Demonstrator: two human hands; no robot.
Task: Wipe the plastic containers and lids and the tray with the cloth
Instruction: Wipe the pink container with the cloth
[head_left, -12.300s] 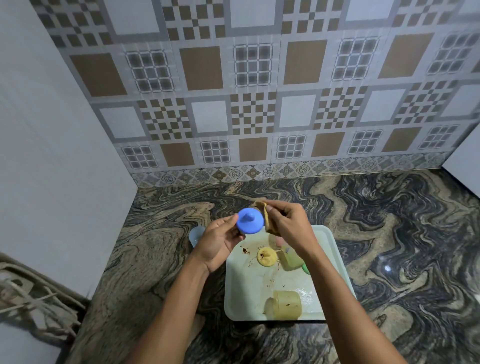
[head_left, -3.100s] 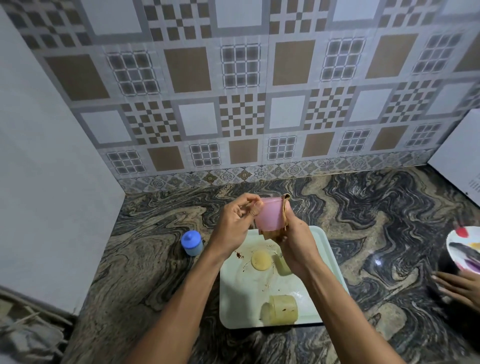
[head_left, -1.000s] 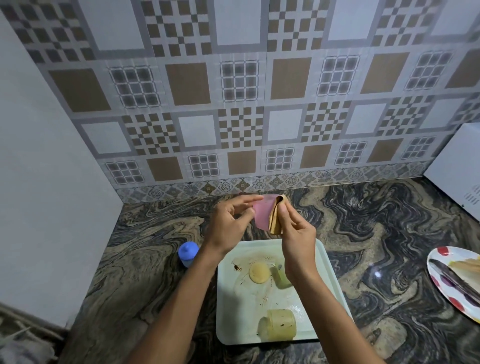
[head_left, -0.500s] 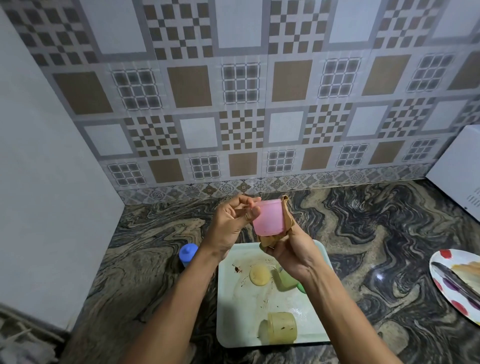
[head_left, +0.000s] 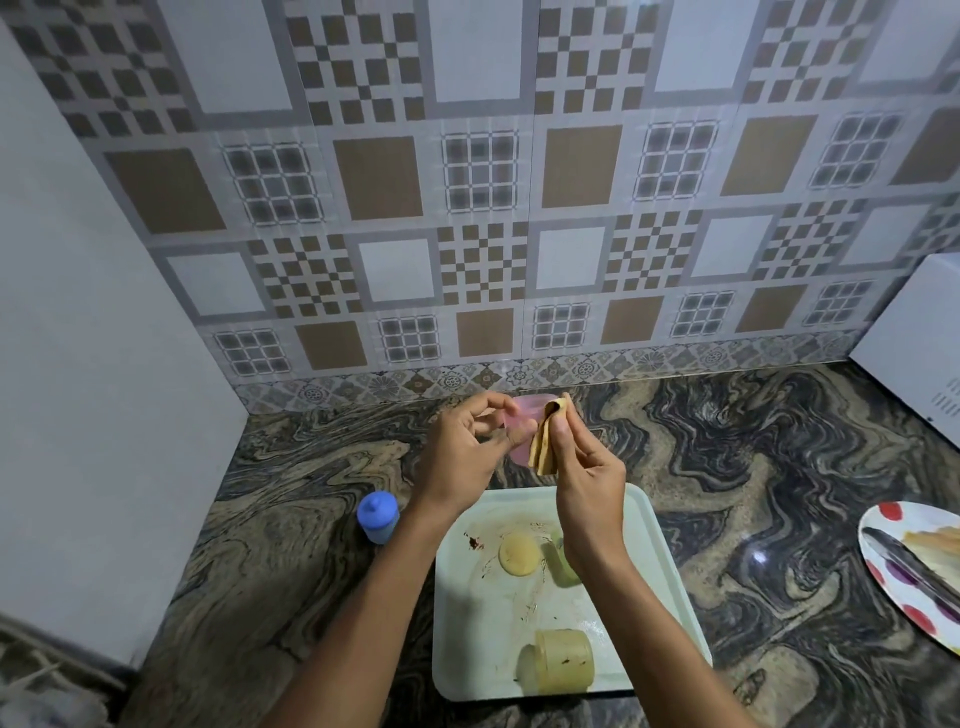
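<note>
Over the far edge of the tray (head_left: 467, 623), the left hand (head_left: 462, 452) has its fingertips (head_left: 488, 415) curled round the side of the pink container (head_left: 519, 434), holding it in the air. Opposite, the right hand (head_left: 589, 480) pinches a folded tan cloth (head_left: 544, 441) between thumb and fingers and presses it to the container's wall.

The container looks like thin, smooth plastic: probably light, a little springy and easy to let slip, so a grip at the rim or base, opposite the cloth, should steady it best. The cloth is limp and bunches to fit the curve.

On the tray, near its middle, a yellow lid (head_left: 518, 555) lies flat, with a green container (head_left: 563, 566) just beside it, partly hidden by the right wrist. At the tray's near edge a yellow container (head_left: 563, 660) lies on its side. Brown smears and crumbs mark the tray floor.

Left of the tray, a capped blue container (head_left: 378, 517) stands on the marbled countertop (head_left: 753, 467). Well to the tray's right sits a spotted plate (head_left: 883, 587). The right forearm crosses above the tray's contents; otherwise I judge the way down to it open.
</note>
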